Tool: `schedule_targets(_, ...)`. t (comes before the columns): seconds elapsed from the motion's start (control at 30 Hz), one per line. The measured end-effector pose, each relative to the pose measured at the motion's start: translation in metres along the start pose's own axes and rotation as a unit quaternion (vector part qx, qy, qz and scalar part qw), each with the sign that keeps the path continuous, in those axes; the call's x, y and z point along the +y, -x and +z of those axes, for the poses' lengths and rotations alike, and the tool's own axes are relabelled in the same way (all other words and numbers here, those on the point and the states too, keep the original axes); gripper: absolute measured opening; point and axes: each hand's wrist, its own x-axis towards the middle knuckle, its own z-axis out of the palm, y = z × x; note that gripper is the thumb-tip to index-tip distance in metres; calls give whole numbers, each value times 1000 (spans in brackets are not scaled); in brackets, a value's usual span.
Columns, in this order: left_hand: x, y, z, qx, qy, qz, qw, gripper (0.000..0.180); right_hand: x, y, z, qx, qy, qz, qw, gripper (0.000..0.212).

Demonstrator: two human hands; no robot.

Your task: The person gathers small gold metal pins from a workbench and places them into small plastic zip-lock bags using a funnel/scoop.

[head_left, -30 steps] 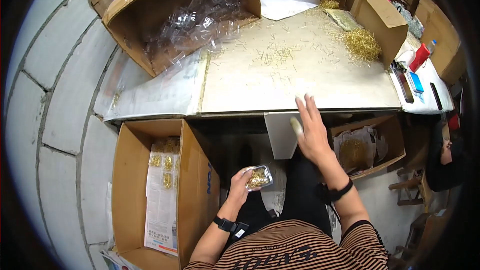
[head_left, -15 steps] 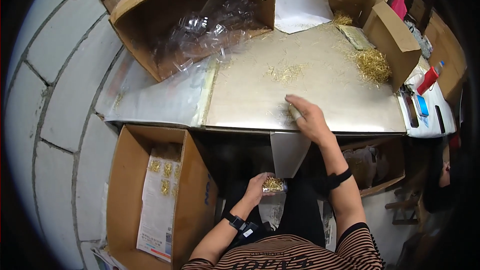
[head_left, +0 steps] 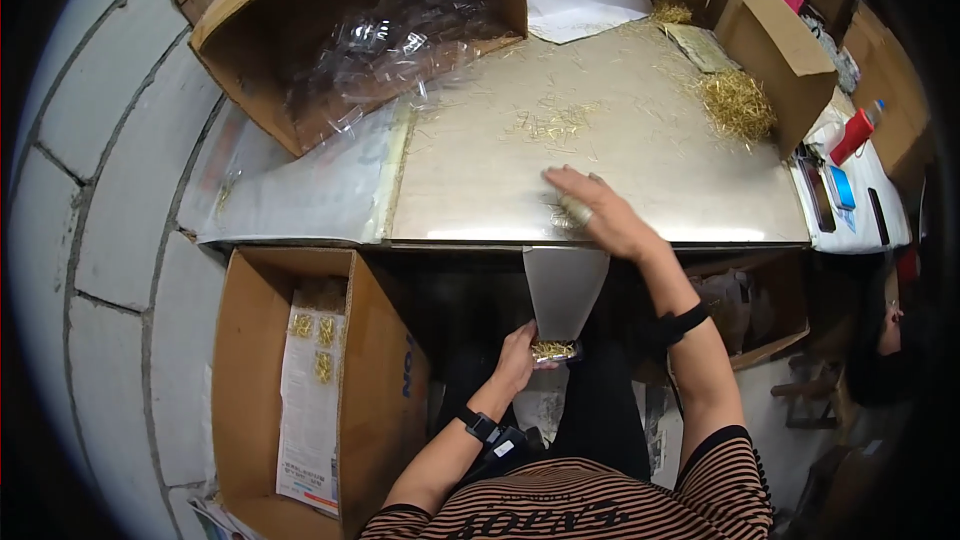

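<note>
My left hand (head_left: pixel 515 358) grips a small clear plastic box (head_left: pixel 556 364) in front of my lap. Thin gold-coloured pins (head_left: pixel 554 349) fill the box, which sits right at the lower end of a grey chute (head_left: pixel 567 290) hanging from the table's front edge. Above the chute, my right hand (head_left: pixel 610 215) lies low over the tabletop with its fingers stretched out. A pale wrap covers one of its digits. A few loose pins lie by that hand, partly hidden under it. Farther back, a thin scatter of pins (head_left: pixel 555 122) spreads over the metal tabletop (head_left: pixel 470 190).
A big heap of pins (head_left: pixel 737 105) lies against cardboard at the right. Clear plastic boxes (head_left: pixel 400 50) fill a tipped carton (head_left: pixel 255 65) at the back left. Below, an open carton (head_left: pixel 375 410) holds several filled boxes (head_left: pixel 324 332) on newspaper. A red bottle (head_left: pixel 852 137) stands far right.
My right hand has swept slightly left along the table's front edge. My left hand has brought the filled box up against the chute's lower end. The whole view has shifted a little.
</note>
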Motion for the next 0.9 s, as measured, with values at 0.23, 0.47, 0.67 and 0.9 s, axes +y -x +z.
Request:
schedule_targets(0.23,0,-1,2,-21,29,22,999,38,-58,80,37,37,153,-43,987,40)
schedule_targets(0.47,-3,10,-3,-26,30,20,999,41,-66,164,35,101,-71,86,989,30)
schedule_targets(0.67,-6,36,-8,-57,24,14,998,44,-65,201,65,95,-66,129,985,33)
schedule_targets(0.9,16,70,16,-36,16,63,997,29,-85,193,99,-21,148,-45,988,51)
